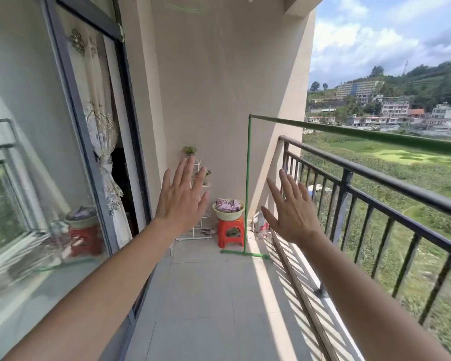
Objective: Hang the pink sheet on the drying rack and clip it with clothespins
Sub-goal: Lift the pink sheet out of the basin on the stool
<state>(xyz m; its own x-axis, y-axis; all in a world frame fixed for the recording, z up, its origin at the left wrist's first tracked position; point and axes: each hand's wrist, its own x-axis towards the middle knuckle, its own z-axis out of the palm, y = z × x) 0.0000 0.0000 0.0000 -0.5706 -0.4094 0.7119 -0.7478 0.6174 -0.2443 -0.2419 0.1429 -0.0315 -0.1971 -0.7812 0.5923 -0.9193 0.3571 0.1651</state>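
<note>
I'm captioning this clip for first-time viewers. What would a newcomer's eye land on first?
The left hand and right hand are raised open, fingers spread, in the centre foreground, holding nothing. Beyond them, at the balcony's far end, the crumpled pink sheet lies in a pale green plastic basin on an orange plastic stool. The green metal drying rack stands bare beside the black metal railing on the right.

The drying rack (246, 183) is smooth green tubing with a painted-metal look. The railing (375, 175) on the right is black metal with a slight sheen. The floor (206, 295) is matt grey tile and the far wall (219, 87) matt beige plaster. The stool (223, 226) is glossy orange plastic. The basin (228, 215) is smooth pale-green plastic. The sheet (228, 205) is crumpled pink cloth. The door (24, 152) on the left is glossy, reflective glass. The curtain (99, 121) is embroidered lace.
</note>
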